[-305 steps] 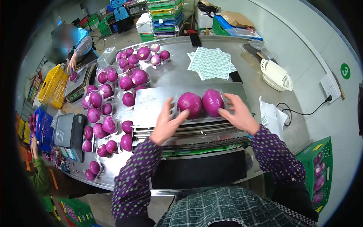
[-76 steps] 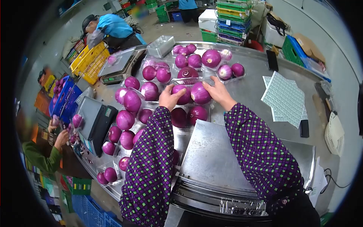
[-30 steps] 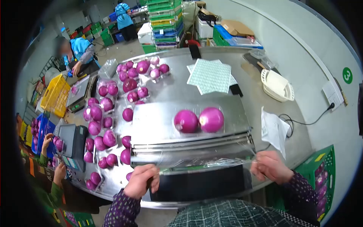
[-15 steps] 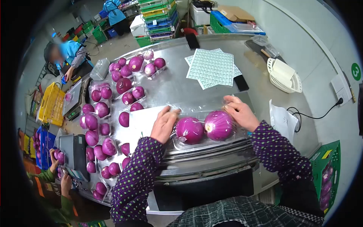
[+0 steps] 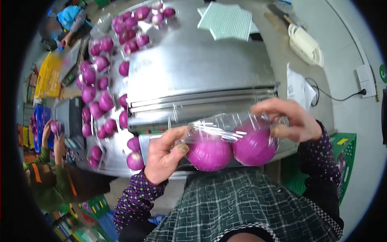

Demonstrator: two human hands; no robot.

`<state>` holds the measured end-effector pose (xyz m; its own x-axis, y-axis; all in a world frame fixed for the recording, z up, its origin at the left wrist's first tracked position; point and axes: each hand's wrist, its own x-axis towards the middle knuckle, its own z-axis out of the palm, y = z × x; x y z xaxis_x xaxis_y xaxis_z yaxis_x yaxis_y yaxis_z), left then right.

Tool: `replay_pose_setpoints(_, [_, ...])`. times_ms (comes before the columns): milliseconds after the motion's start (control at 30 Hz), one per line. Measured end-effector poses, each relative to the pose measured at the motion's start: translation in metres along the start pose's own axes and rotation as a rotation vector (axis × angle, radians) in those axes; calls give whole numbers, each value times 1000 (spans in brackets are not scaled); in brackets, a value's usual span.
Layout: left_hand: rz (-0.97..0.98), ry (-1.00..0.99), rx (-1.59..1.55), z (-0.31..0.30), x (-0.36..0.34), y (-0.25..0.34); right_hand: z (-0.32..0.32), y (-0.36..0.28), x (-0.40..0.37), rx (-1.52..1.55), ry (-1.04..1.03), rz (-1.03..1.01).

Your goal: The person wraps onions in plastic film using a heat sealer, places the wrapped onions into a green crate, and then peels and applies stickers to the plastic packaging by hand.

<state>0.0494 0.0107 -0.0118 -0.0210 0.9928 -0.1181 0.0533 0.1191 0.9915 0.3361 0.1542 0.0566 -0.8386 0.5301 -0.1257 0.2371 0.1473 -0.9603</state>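
A pack of two red onions (image 5: 210, 155) under shiny clear film is lifted and tilted in front of my apron. My left hand (image 5: 164, 155) grips its left end, thumb towards me. At the other end, my right hand (image 5: 292, 119) has fingers and thumb closed on the film and pack edge beside the second onion. Wrinkles and bright reflections run across the film. Beyond the pack lies the wrapping machine (image 5: 201, 64), with a flat metal plate and a roller at its front edge.
Several packs of red onions (image 5: 105, 101) cover the table's left side. Sheets of labels (image 5: 225, 21) and a white basket (image 5: 305, 46) are at the back. A green crate (image 5: 296, 173) stands low right. Two co-workers are on the left, one holding an onion (image 5: 56, 127).
The onion pack has come off the machine's front towards me and tilted, with both hands gripping its ends. My view has tipped downward. The white sheet by my left hand is out of sight.
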Motion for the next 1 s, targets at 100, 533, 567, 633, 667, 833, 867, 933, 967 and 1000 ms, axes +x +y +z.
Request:
replay_pose_setpoints(100, [-332, -9, 25, 14, -27, -47, 41, 58, -15, -77, -31, 116])
replay_pose_setpoints(533, [-255, 537, -92, -5, -56, -82, 43, 118, -97, 423, 483, 397])
replay_pose_setpoints(567, [-240, 441, -4, -4, -61, -83, 50, 124, -97, 427, 495, 393])
replay_pose_setpoints(633, [-67, 383, 1, -1, -67, -99, 65, 134, -101, 402, 567, 318])
replay_pose_setpoints(667, [-53, 466, -39, 3, -69, -100, 76, 136, -99, 476, 672, 277])
replay_pose_setpoints(833, [99, 609, -237, 29, -63, -89, 103, 136, -86, 274, 987, 32])
replay_pose_setpoints(867, [94, 662, -216, 34, -57, -91, 107, 137, -77, 123, 1020, -46])
replay_pose_setpoints(933, [54, 670, -304, 40, -52, -89, 117, 126, -56, -69, 1035, -63])
replay_pose_setpoints(967, [14, 682, -388, 42, -50, -89, 118, 116, -45, -107, 1023, -5])
replay_pose_setpoints(1000, [12, 709, -396, 43, -47, -88, 115, 123, -38, -256, 1079, -96])
